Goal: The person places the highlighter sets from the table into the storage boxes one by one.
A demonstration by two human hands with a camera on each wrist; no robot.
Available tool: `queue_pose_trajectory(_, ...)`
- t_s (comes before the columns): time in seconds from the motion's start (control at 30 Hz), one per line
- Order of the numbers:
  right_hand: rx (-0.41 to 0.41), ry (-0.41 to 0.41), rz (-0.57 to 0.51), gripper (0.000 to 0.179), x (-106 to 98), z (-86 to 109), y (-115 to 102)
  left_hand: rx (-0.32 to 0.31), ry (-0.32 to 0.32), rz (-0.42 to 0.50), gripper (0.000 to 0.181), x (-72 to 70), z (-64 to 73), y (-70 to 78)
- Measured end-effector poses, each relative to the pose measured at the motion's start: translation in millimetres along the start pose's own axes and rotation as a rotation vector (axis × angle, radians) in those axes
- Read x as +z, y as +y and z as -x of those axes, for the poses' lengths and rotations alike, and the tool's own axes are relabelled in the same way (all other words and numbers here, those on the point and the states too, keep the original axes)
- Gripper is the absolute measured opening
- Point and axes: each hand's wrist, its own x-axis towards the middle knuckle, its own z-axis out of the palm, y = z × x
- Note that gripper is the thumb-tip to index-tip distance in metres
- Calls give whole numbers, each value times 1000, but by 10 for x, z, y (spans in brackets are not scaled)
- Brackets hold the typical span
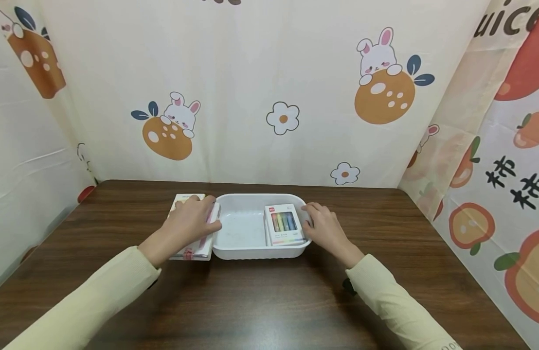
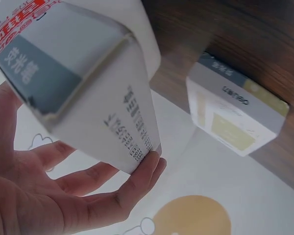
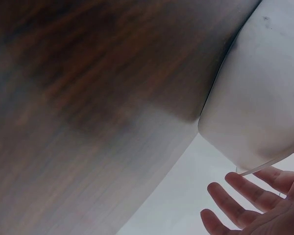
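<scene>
Flanking white tray (image 1: 234,250): hands (image 1: 188,224), boxes (image 1: 283,223).

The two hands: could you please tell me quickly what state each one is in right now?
Left hand: grips a white box, fingers curled round it.
Right hand: open, fingers straight against the white tray's right rim; holds nothing.

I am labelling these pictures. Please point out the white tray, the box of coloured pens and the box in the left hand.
white tray (image 1: 241,231), head view, on its bare floor.
box of coloured pens (image 1: 284,224), head view, on its clear window.
box in the left hand (image 2: 98,93), left wrist view, on its white side.
</scene>
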Motion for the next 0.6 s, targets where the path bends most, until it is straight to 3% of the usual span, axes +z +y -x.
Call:
queue_pose_trajectory(0.37,-9,5,6,34,5,-11,17,-41,-71,50,58,7,-193,187)
queue_pose_trajectory(0.6,-9,7,10,34,12,-8,14,-47,-69,51,55,29,-308,333)
